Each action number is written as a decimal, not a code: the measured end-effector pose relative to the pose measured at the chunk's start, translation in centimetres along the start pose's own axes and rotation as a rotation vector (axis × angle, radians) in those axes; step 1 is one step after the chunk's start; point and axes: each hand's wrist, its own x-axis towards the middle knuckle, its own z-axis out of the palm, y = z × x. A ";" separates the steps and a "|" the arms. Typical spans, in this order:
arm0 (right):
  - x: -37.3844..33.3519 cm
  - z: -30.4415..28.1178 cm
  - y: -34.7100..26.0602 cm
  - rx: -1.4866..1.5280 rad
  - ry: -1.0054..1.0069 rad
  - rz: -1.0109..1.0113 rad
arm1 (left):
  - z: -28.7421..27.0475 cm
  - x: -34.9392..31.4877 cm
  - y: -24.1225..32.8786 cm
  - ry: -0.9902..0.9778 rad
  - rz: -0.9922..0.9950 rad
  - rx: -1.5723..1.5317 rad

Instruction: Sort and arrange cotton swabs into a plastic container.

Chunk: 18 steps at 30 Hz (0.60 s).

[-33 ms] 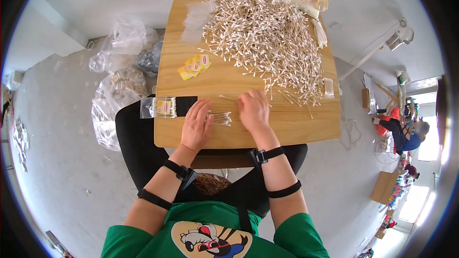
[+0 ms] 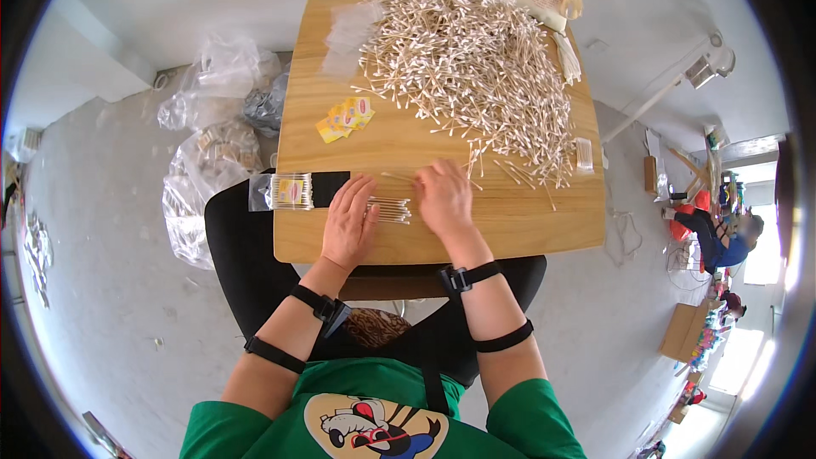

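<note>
My left hand (image 2: 349, 219) lies flat with its fingers stretched out over a row of cotton swabs (image 2: 391, 210) on the table. The swabs' white tips stick out to the right of it. My right hand (image 2: 445, 195) is closed in a pinch on a single cotton swab (image 2: 398, 176), which points left toward the left hand. Part of that swab is hidden by the fingers. Left of my left hand, a clear bag packed with swabs and a yellow card (image 2: 291, 191) lies on a black strip (image 2: 331, 188) at the table's edge.
A big heap of loose cotton swabs (image 2: 476, 59) covers the far right of the table (image 2: 408, 242). Yellow cards (image 2: 346, 118) and clear bags (image 2: 351, 30) lie at the left, a small swab pack (image 2: 584, 155) at the right edge. Plastic sacks (image 2: 212, 178) stand on the floor.
My right hand has shifted slightly left, carrying the single swab closer to my left hand. The left hand has stayed in place.
</note>
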 end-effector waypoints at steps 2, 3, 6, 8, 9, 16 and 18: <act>0.0 0.5 -1.7 0.045 -0.016 -0.031 | -0.1 0.1 0.0 -0.001 0.019 0.065; -0.1 0.5 -2.1 0.088 -0.033 -0.062 | 0.1 0.0 -0.1 -0.001 0.020 0.065; -0.8 -0.2 -0.6 0.163 0.109 0.092 | 0.0 -0.3 -0.3 -0.037 0.023 0.167; -2.2 -0.8 3.0 0.129 0.174 0.248 | 0.1 -0.1 0.2 -0.076 0.010 0.148; -2.7 -1.4 4.5 0.124 0.171 0.248 | 0.1 0.0 0.4 -0.075 0.007 0.142; -3.8 -2.8 7.2 0.001 0.095 0.271 | -0.4 0.3 0.3 -0.084 0.006 0.067; -3.5 -2.8 6.7 0.011 0.080 0.261 | -0.4 0.3 0.3 -0.078 0.010 0.050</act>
